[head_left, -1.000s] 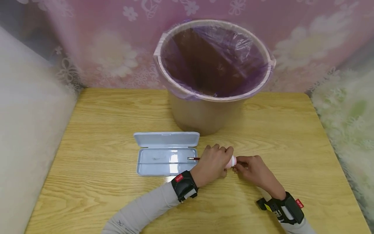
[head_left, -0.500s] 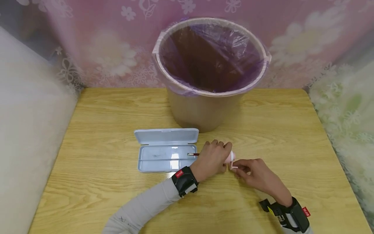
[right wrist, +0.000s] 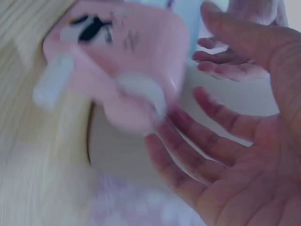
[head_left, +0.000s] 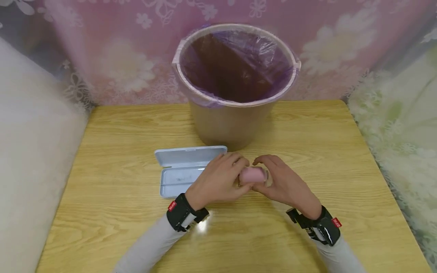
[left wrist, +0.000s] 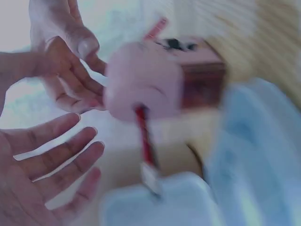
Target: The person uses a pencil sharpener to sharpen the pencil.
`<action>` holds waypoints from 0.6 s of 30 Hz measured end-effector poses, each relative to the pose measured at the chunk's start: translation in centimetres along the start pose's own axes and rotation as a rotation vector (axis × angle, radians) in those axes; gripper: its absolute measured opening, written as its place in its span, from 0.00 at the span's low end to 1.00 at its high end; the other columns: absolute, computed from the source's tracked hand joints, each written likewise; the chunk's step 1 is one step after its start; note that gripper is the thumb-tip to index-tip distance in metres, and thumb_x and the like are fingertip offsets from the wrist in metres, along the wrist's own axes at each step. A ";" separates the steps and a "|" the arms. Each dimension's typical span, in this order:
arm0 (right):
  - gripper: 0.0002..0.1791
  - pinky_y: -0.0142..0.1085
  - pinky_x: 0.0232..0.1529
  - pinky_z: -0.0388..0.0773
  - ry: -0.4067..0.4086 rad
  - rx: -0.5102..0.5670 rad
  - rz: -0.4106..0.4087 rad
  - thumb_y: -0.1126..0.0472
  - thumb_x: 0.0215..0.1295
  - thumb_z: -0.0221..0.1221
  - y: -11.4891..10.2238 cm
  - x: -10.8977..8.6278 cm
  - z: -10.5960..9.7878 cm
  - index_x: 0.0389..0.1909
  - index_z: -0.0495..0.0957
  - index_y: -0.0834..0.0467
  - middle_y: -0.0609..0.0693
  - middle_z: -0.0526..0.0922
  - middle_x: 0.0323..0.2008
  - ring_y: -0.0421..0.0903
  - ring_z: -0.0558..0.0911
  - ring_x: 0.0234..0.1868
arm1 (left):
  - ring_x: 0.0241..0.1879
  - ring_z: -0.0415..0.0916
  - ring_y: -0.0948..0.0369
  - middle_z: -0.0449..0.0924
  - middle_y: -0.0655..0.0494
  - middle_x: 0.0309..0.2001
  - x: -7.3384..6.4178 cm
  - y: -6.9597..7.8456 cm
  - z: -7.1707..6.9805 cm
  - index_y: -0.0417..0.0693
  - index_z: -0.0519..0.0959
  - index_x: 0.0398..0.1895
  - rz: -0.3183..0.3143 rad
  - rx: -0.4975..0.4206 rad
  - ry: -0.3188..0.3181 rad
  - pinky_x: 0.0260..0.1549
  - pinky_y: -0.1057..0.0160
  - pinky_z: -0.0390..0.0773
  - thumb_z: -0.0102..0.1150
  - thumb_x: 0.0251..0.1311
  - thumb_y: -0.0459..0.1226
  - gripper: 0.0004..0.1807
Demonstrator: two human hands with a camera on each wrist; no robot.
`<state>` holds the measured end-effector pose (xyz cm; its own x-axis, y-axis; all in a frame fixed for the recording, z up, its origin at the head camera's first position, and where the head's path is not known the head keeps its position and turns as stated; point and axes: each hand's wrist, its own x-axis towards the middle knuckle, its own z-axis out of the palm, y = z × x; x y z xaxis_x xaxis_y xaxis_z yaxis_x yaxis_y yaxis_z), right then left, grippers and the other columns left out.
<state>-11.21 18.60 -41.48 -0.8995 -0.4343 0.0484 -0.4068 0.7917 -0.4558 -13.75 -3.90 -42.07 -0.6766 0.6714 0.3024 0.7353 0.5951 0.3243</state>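
A pink crank pencil sharpener [head_left: 252, 175] lies between both hands in the head view, its crank handle [right wrist: 54, 82] showing in the right wrist view. A red pencil [left wrist: 146, 141] with a metal end sticks out of it in the left wrist view. My left hand [head_left: 220, 178] is spread beside the sharpener's left end, fingers [left wrist: 61, 150] extended and apart from it. My right hand [head_left: 285, 182] is cupped at the other end, fingertips [right wrist: 162, 134] right at the sharpener's round front part, the thumb held away. The wrist views are blurred by motion.
A pale blue pencil case [head_left: 170, 185] lies with its lid raised, partly behind my left hand. Behind it stands a large bin [head_left: 222, 125] lined with a purple bag. Wooden table [head_left: 119, 132] reaches back to a pink flowered curtain [head_left: 119, 57].
Earlier my left hand gripped the sharpener while my right hand's fingers worked at its crank. Now the left hand has loosened and drawn left, and the right hand has risen around the right end.
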 end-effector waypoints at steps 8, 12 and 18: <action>0.22 0.39 0.25 0.78 0.094 -0.304 -0.250 0.42 0.55 0.71 1.3 3.3 5.8 0.40 0.80 0.53 0.47 0.81 0.27 0.44 0.81 0.26 | 0.28 0.74 0.65 0.76 0.59 0.31 -2.7 -1.8 3.1 0.46 0.80 0.41 -0.020 0.010 -0.057 0.28 0.66 0.77 0.54 0.74 0.42 0.09; 0.18 0.35 0.15 0.66 0.222 -0.358 -0.306 0.45 0.54 0.69 1.9 3.6 7.1 0.26 0.72 0.51 0.43 0.69 0.16 0.40 0.70 0.15 | 0.30 0.76 0.65 0.75 0.59 0.31 -2.8 -2.1 4.3 0.48 0.78 0.39 0.026 0.047 -0.077 0.30 0.66 0.79 0.50 0.77 0.41 0.10; 0.18 0.36 0.14 0.67 0.291 -0.356 -0.332 0.45 0.53 0.69 1.7 3.9 7.2 0.25 0.72 0.51 0.43 0.71 0.16 0.40 0.72 0.15 | 0.30 0.78 0.65 0.75 0.61 0.29 -3.0 -3.0 4.7 0.49 0.76 0.42 0.055 0.038 -0.097 0.30 0.66 0.79 0.50 0.76 0.38 0.05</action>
<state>-14.24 15.12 -48.47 -0.7006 -0.5881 0.4041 -0.6586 0.7508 -0.0492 -13.71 -5.61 -48.18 -0.6297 0.7421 0.2298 0.7734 0.5710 0.2752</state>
